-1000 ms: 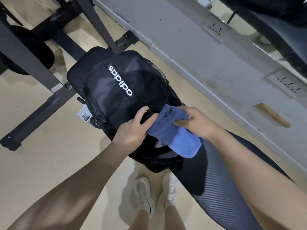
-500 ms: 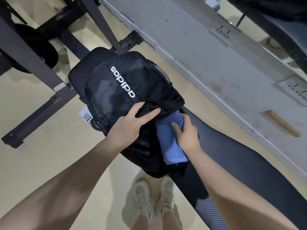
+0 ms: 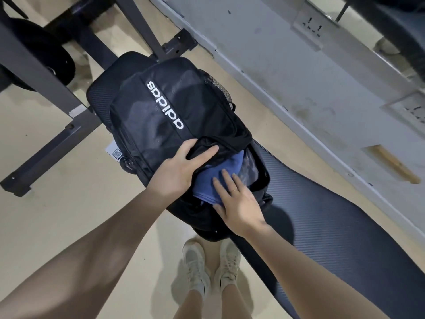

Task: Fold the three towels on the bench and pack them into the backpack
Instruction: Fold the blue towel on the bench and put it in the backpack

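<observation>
The right hand [image 3: 239, 203] is laid flat, fingers straight, on the blue towel [image 3: 216, 180], half inside the backpack [image 3: 165, 116] on the bench [image 3: 322, 215]. Beyond it, the opening's flap is gripped by the left hand [image 3: 181, 166]; the towel's length points inward.

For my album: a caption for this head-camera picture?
Left hand holds the black backpack open while right hand presses a blue towel inside.

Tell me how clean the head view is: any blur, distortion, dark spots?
Head view: sharp at the centre, wide-angle bending at the edges; black backpack interior too dark to read beyond the blue towel; soft sheen on its front panel; soft shadow under the bench.
</observation>
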